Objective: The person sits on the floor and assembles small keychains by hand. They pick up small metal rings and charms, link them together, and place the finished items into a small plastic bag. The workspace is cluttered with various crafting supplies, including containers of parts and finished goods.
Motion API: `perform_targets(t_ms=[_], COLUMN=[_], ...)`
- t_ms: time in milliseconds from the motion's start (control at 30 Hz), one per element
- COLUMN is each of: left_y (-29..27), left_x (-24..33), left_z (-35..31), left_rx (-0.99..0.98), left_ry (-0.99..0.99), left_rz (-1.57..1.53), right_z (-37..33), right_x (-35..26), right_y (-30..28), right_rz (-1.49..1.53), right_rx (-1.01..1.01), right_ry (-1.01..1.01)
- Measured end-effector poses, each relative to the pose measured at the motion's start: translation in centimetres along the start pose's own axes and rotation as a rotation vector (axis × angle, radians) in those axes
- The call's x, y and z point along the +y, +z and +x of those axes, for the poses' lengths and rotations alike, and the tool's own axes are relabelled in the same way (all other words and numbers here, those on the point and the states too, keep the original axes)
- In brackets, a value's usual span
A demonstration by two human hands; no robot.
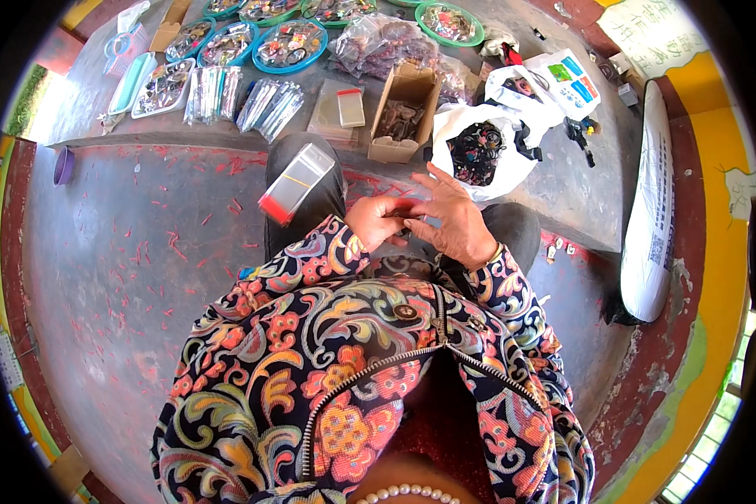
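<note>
Small clear plastic bag (431,222), apparently, between both hands at centre. Left hand (374,220): fingers pinched closed on it. Right hand (455,220): fingers partly spread; cannot tell whether they grip. Likely light, limp, slippery; best held by the red edge. From the hands: bag stack (301,180), 10 o'clock; cardboard box (392,149), 12; white bag (512,172), 2.
</note>
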State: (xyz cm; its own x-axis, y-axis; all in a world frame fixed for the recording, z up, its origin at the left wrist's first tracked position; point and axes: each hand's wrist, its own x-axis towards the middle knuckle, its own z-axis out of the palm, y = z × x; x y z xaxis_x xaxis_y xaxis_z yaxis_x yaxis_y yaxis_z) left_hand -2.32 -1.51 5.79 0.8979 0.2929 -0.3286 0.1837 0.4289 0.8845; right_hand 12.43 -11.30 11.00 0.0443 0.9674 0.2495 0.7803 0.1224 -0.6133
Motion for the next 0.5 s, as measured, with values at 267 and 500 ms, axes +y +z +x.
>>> perform_targets(t_ms=[267,500], left_y=[0.5,-0.2], left_x=[0.0,1.8], left_z=[-0.3,-0.6], left_rx=[-0.001,0.126], left_ry=[-0.032,-0.015], left_rz=[0.012,-0.083], right_z=[-0.3,0.0], right_x=[0.4,-0.1], right_y=[0.4,0.4], right_rz=[-0.025,0.489], right_rx=[-0.108,0.157], right_ry=[-0.005,0.464])
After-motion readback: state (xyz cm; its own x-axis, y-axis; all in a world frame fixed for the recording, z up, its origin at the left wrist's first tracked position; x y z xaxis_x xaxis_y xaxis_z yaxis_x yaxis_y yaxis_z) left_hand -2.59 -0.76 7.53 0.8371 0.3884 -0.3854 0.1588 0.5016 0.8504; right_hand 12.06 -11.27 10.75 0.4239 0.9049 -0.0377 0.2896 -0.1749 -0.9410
